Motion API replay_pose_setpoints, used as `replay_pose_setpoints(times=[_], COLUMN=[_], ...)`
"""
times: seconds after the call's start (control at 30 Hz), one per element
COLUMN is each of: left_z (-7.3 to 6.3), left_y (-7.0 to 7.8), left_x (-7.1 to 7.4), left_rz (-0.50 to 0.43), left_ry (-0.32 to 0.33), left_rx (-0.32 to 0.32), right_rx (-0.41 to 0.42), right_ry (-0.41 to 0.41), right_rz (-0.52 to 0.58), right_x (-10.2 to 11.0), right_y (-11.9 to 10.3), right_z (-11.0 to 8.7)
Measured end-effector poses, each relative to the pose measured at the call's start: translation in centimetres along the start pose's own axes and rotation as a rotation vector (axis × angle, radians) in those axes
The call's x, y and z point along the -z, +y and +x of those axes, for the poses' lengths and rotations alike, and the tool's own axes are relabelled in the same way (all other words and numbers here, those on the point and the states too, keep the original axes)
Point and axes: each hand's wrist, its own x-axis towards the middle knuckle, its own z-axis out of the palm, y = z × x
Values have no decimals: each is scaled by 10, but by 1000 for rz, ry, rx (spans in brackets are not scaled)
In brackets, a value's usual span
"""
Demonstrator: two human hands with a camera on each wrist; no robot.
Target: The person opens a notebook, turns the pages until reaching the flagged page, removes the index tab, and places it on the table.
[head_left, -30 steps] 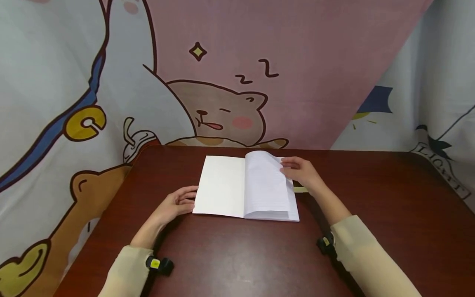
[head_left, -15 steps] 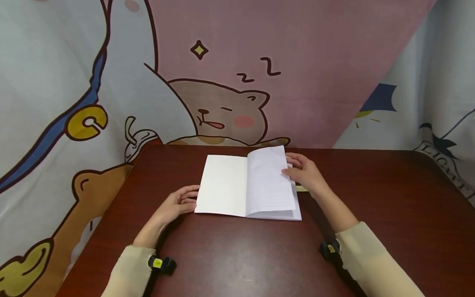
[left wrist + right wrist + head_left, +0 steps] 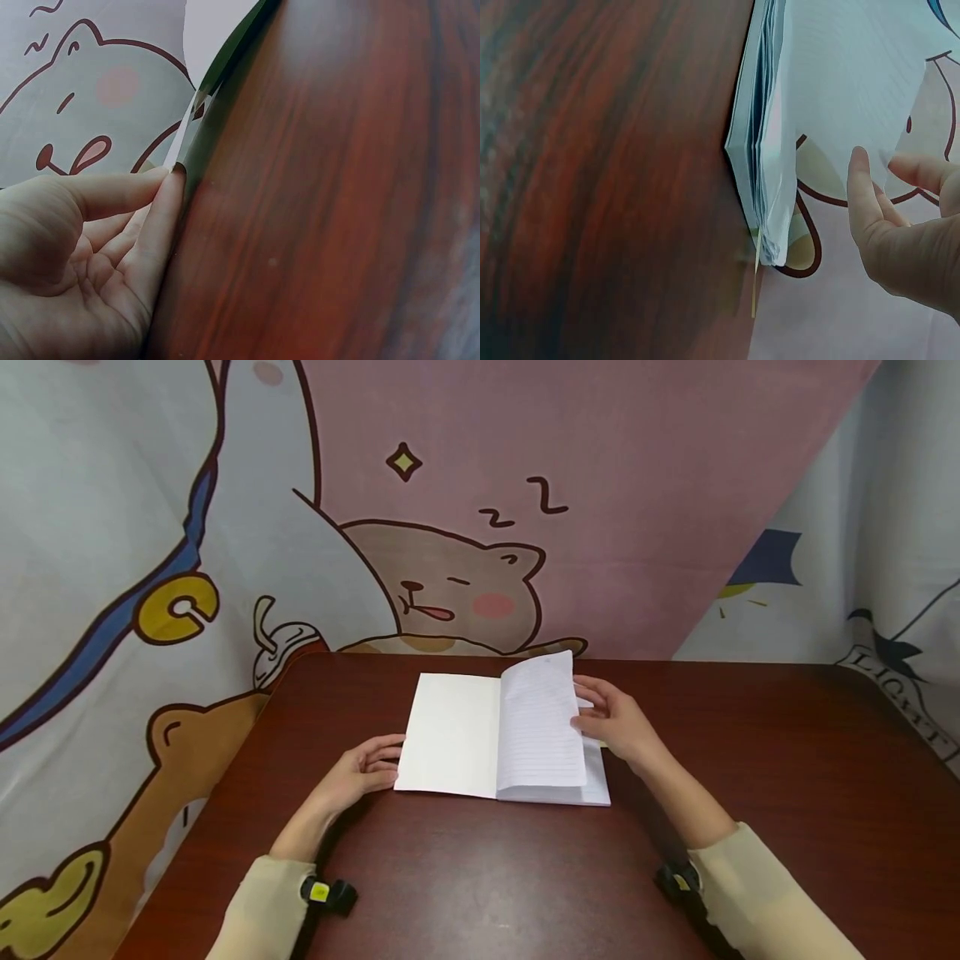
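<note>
An open notebook (image 3: 448,735) lies on the table, with a blank white left side and lined pages on the right. My left hand (image 3: 356,772) pinches the left edge of its cover between thumb and fingers; the left wrist view shows the cover's dark green outer side (image 3: 221,64). My right hand (image 3: 618,722) pinches the outer edge of a lifted lined page (image 3: 536,727), which curves up from the spine. In the right wrist view the page passes between the thumb and fingers (image 3: 861,180), above the stack of pages (image 3: 769,150) below.
A thin yellow ribbon (image 3: 755,289) sticks out of the notebook's right side. The dark red-brown wooden table (image 3: 480,877) extends around it. Behind the table hangs a cloth (image 3: 637,510) printed with cartoon animals. Black wrist cameras (image 3: 330,895) sit at both sleeves.
My right hand has moved slightly toward me along the page edge. The lifted page has risen higher off the stack and turned a little leftward. My left hand has kept its hold.
</note>
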Motion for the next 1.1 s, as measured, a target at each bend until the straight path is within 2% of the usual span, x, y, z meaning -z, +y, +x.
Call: replay_pose_setpoints(times=[0.47, 0.83, 1.1], left_z=[0, 0, 0], left_y=[0, -1, 0], left_x=[0, 1, 0], left_rz=[-2, 0, 8], left_ry=[-1, -3, 14], left_rx=[1, -13, 6], right_rx=[110, 116, 128], right_ry=[-30, -27, -40], right_rz=[67, 82, 117], right_x=[-10, -18, -26], right_y=[-7, -10, -10], right_z=[-6, -2, 1])
